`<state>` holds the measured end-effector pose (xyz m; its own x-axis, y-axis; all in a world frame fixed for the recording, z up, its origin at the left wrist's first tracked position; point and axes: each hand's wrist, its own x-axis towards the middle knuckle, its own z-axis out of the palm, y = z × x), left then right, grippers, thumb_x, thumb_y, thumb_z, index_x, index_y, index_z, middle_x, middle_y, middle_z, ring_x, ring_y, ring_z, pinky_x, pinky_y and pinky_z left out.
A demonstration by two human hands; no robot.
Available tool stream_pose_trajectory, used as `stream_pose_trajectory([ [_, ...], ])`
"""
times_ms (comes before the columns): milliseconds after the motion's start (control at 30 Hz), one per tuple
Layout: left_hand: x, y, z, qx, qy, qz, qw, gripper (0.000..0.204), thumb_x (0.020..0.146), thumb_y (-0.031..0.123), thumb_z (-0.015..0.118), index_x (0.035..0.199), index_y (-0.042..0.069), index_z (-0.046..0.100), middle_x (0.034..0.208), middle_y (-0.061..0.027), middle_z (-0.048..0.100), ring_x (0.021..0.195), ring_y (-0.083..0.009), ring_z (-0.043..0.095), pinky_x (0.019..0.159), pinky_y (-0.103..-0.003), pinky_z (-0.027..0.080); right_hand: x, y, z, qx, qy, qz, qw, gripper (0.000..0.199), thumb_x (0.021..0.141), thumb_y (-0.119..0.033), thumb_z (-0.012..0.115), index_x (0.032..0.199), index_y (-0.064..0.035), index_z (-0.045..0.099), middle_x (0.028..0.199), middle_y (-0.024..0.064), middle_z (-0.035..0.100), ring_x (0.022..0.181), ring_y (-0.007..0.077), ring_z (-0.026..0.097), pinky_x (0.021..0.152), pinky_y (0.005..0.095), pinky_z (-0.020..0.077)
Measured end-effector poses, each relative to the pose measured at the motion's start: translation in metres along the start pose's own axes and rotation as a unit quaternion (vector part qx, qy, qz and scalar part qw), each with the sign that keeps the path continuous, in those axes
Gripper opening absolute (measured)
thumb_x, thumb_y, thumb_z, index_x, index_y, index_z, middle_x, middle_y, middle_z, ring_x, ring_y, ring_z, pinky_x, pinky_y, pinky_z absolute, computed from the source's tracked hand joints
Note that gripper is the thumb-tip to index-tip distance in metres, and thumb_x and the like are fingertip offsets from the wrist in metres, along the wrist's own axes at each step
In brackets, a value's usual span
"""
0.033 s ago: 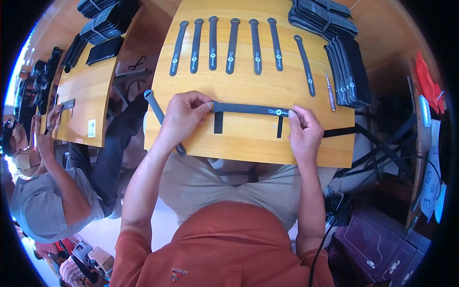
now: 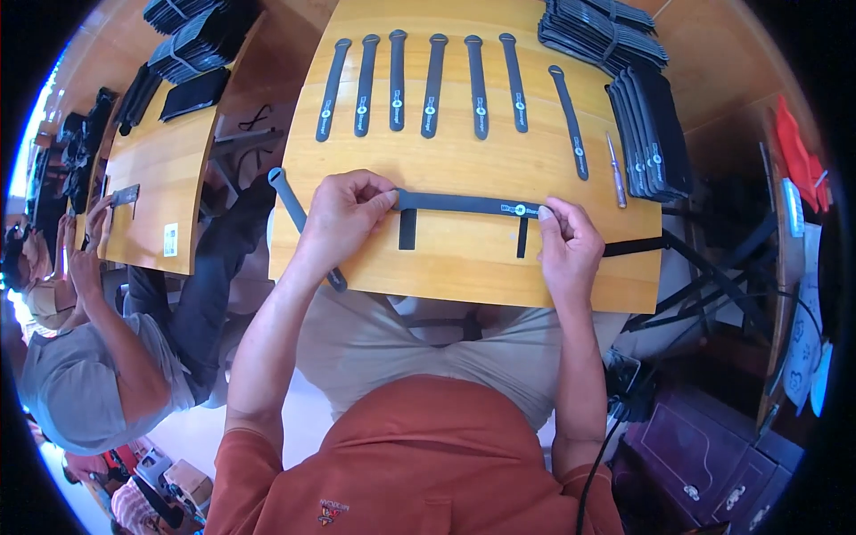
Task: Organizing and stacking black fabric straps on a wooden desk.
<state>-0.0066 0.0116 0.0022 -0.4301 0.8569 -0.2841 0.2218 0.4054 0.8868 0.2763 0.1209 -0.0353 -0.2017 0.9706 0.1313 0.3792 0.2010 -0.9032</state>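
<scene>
A dark grey strap (image 2: 464, 203) with a small printed label is stretched sideways over the near part of the table. My left hand (image 2: 343, 209) pinches its left end between thumb and fingers. The right end is pinched by my right hand (image 2: 571, 241). Below the strap, a wider black strip (image 2: 407, 230) shows at the left and a narrower black strip (image 2: 522, 239) at the right; whether they join the strap I cannot tell. Another grey strap (image 2: 288, 194) with a slotted end lies beneath my left wrist, its middle hidden.
Several grey straps (image 2: 433, 86) lie in a row across the wooden table (image 2: 357, 165); another strap (image 2: 569, 123) lies to their right. Beside it are a slim screwdriver-like tool (image 2: 615, 169), a strap stack (image 2: 646, 134) and banded bundles (image 2: 606, 36). A co-worker (image 2: 98, 366) sits left at another table (image 2: 169, 187).
</scene>
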Motion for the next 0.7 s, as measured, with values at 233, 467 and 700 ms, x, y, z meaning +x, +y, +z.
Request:
stream_pose_trajectory([
  [233, -0.0008, -0.0007, -0.0009, 0.023, 0.001, 0.004, 1.0, 0.015, 0.098, 0.008, 0.075, 0.104, -0.004, 0.078, 0.081, -0.0074, 0.076, 0.066, -0.0089, 0.064, 0.064, -0.027, 0.052, 0.0003, -0.002, -0.0016, -0.04, 0.01, -0.049, 0.998, 0.015, 0.098, -0.002, 0.068, 0.109, 0.0045, 0.074, 0.097, 0.0165, 0.074, 0.086, 0.0257, 0.074, 0.077, 0.0332, 0.0564],
  [467, -0.0014, -0.0036, -0.0007, 0.043, 0.016, 0.026, 0.999, 0.017, 0.097, 0.008, 0.075, 0.107, -0.004, 0.078, 0.083, -0.01, 0.078, 0.068, -0.011, 0.067, 0.067, -0.028, 0.054, 0.0005, -0.0044, -0.0027, -0.057, 0.002, -0.041, 0.998, 0.015, 0.097, -0.002, 0.069, 0.108, 0.0047, 0.075, 0.092, 0.0149, 0.073, 0.079, 0.0225, 0.071, 0.072, 0.0322, 0.0548],
  [700, -0.0027, -0.0017, 0.0006, 0.063, 0.009, 0.032, 0.997, 0.015, 0.099, 0.007, 0.073, 0.107, -0.005, 0.077, 0.08, -0.0024, 0.073, 0.065, -0.0045, 0.058, 0.059, -0.023, 0.047, -0.0004, -0.0033, -0.0048, -0.061, 0.001, -0.041, 0.997, 0.015, 0.096, -0.003, 0.07, 0.109, 0.0045, 0.075, 0.09, 0.0129, 0.071, 0.076, 0.0203, 0.069, 0.07, 0.0314, 0.0539],
])
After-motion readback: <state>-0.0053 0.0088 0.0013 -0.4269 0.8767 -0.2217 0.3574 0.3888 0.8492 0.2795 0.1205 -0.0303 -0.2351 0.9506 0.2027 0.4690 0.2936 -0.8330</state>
